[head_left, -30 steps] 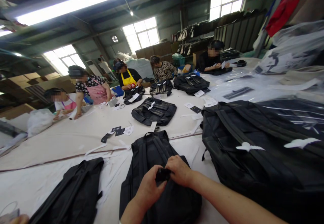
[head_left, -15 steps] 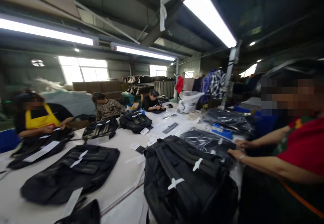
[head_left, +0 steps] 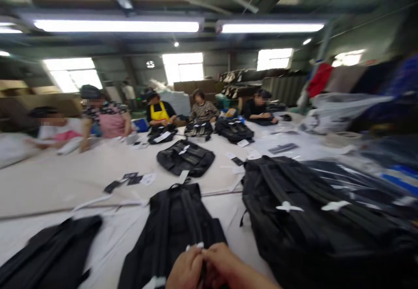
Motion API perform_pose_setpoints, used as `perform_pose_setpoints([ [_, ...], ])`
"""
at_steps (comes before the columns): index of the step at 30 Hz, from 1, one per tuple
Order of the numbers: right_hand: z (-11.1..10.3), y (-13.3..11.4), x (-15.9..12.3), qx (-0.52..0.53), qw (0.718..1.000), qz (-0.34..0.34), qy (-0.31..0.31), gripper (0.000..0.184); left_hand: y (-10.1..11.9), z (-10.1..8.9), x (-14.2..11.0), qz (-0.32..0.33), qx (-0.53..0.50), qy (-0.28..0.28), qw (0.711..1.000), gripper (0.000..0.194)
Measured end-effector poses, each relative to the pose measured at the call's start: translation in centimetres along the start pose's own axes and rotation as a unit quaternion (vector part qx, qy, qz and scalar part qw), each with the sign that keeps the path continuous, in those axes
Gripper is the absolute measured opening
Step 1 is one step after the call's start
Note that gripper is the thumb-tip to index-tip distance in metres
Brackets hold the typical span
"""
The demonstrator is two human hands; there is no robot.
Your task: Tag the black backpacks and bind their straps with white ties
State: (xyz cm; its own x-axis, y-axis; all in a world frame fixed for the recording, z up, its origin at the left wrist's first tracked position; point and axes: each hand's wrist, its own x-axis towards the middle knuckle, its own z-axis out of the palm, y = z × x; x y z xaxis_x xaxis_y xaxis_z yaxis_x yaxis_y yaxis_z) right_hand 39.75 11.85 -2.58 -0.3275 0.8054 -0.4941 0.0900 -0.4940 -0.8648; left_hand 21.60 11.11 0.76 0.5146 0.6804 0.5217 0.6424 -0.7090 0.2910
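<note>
A black backpack (head_left: 170,219) lies on the table in front of me, with its two shoulder straps facing up. My left hand (head_left: 185,269) and my right hand (head_left: 222,260) meet over its right strap, fingers closed together. A white wrapping strip (head_left: 195,246) shows at their fingertips, around that strap. Another white strip (head_left: 154,282) is wrapped on the left strap, beside my left hand. Part of the backpack's lower end is hidden behind my hands and the frame edge.
To the right lies a large black backpack (head_left: 294,202) with white strips on its straps; to the left, another black backpack (head_left: 55,250). Further back are a flat black backpack (head_left: 186,156), dark tags (head_left: 130,178) and several people seated or standing at the table (head_left: 81,180).
The view has swung left, and the co-worker in red on the right is out of frame. My two hands, unseen before, now show on the middle backpack's strap.
</note>
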Motion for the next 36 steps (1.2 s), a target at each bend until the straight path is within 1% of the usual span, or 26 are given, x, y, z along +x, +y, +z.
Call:
perform_pose_setpoints([
  [1, 1.2, 0.8, 0.2, 0.038, 0.998, 0.049, -0.001, 0.045, 0.4, -0.9, -1.5, -0.001, -0.027, -0.044, 0.999, 0.059],
  [2, 2.0, 1.5, 0.3, 0.077, 0.994, 0.081, -0.012, 0.043, 0.9, -1.5, -2.6, -0.022, -0.063, -0.081, 0.994, 0.065],
  [3, 2.5, 2.1, 0.5, 0.097, 0.988, 0.112, -0.035, 0.042, 1.7, -2.0, -3.4, -0.053, -0.094, -0.111, 0.988, 0.066],
  [4, 2.8, 2.5, 0.6, 0.119, 0.983, 0.130, -0.044, 0.041, 2.5, -2.2, -3.9, -0.081, -0.119, -0.128, 0.981, 0.066],
  [5, 2.9, 2.9, 0.8, 0.125, 0.982, 0.133, -0.046, 0.041, 3.4, -2.2, -4.3, -0.106, -0.136, -0.135, 0.976, 0.070],
  [6, 2.9, 3.2, 1.0, 0.114, 0.985, 0.124, -0.039, 0.039, 4.2, -2.1, -4.7, -0.122, -0.147, -0.133, 0.973, 0.073],
  [8, 2.7, 3.5, 1.3, 0.068, 0.993, 0.096, -0.010, 0.035, 5.5, -1.9, -5.7, -0.125, -0.166, -0.114, 0.971, 0.079],
  [9, 2.4, 3.6, 1.4, 0.036, 0.996, 0.076, 0.004, 0.033, 5.9, -2.0, -6.4, -0.131, -0.173, -0.102, 0.971, 0.077],
  [10, 2.0, 3.6, 1.4, 0.001, 0.999, 0.045, 0.016, 0.031, 6.0, -2.2, -7.2, -0.151, -0.176, -0.088, 0.969, 0.070],
  [11, 1.5, 3.5, 1.4, -0.035, 0.999, 0.004, 0.029, 0.029, 6.0, -2.7, -8.0, -0.188, -0.171, -0.070, 0.965, 0.059],
  [13, 0.3, 3.5, 1.2, -0.129, 0.985, -0.095, 0.058, 0.029, 5.2, -3.9, -9.7, -0.312, -0.122, -0.019, 0.942, 0.037],
  [14, -0.3, 3.5, 1.1, -0.199, 0.967, -0.135, 0.082, 0.029, 4.5, -4.5, -10.5, -0.381, -0.082, 0.005, 0.921, 0.031],
  [15, -0.8, 3.7, 0.8, -0.279, 0.942, -0.155, 0.107, 0.029, 3.7, -5.1, -11.1, -0.443, -0.041, 0.021, 0.896, 0.029],
  [16, -1.2, 3.9, 0.5, -0.361, 0.910, -0.156, 0.132, 0.027, 2.9, -5.4, -11.7, -0.492, -0.009, 0.024, 0.870, 0.031],
  [17, -1.4, 4.1, 0.2, -0.437, 0.873, -0.152, 0.153, 0.026, 2.1, -5.6, -12.1, -0.533, 0.012, 0.014, 0.846, 0.036],
  [18, -1.4, 4.4, -0.1, -0.499, 0.836, -0.151, 0.172, 0.025, 1.4, -5.5, -12.4, -0.562, 0.019, -0.005, 0.827, 0.043],
  [19, -1.3, 4.5, -0.4, -0.540, 0.805, -0.158, 0.187, 0.024, 0.8, -5.3, -12.6, -0.579, 0.015, -0.026, 0.815, 0.048],
  [20, -1.0, 4.5, -0.7, -0.561, 0.784, -0.176, 0.199, 0.023, 0.4, -5.0, -12.6, -0.585, 0.004, -0.045, 0.809, 0.050],
  [22, 0.1, 4.0, -1.4, -0.558, 0.767, -0.234, 0.213, 0.025, -0.2, -4.5, -12.4, -0.591, -0.039, -0.055, 0.804, 0.045],
  [24, 1.5, 2.8, -2.0, -0.528, 0.769, -0.296, 0.208, 0.029, -0.7, -4.6, -12.0, -0.607, -0.128, -0.038, 0.783, 0.030],
  [26, 3.2, 1.3, -2.4, -0.484, 0.787, -0.334, 0.186, 0.029, -1.4, -5.5, -11.5, -0.632, -0.231, -0.025, 0.739, 0.020],
  [28, 4.9, 0.2, -2.6, -0.438, 0.818, -0.341, 0.153, 0.026, -2.3, -6.9, -11.1, -0.649, -0.320, -0.037, 0.689, 0.017],
  [29, 5.7, -0.2, -2.4, -0.416, 0.836, -0.333, 0.134, 0.024, -2.8, -7.7, -10.9, -0.654, -0.353, -0.047, 0.668, 0.017],
  [31, 7.4, -0.5, -1.8, -0.379, 0.872, -0.293, 0.100, 0.021, -3.8, -9.2, -10.5, -0.657, -0.418, -0.056, 0.625, 0.020],
  [33, 9.0, -0.3, -0.8, -0.343, 0.904, -0.243, 0.078, 0.020, -4.7, -10.6, -10.2, -0.656, -0.493, -0.039, 0.570, 0.022],
  [36, 11.5, 0.2, 1.3, -0.294, 0.930, -0.210, 0.063, 0.022, -5.9, -12.4, -9.5, -0.657, -0.586, 0.005, 0.474, 0.024],
])
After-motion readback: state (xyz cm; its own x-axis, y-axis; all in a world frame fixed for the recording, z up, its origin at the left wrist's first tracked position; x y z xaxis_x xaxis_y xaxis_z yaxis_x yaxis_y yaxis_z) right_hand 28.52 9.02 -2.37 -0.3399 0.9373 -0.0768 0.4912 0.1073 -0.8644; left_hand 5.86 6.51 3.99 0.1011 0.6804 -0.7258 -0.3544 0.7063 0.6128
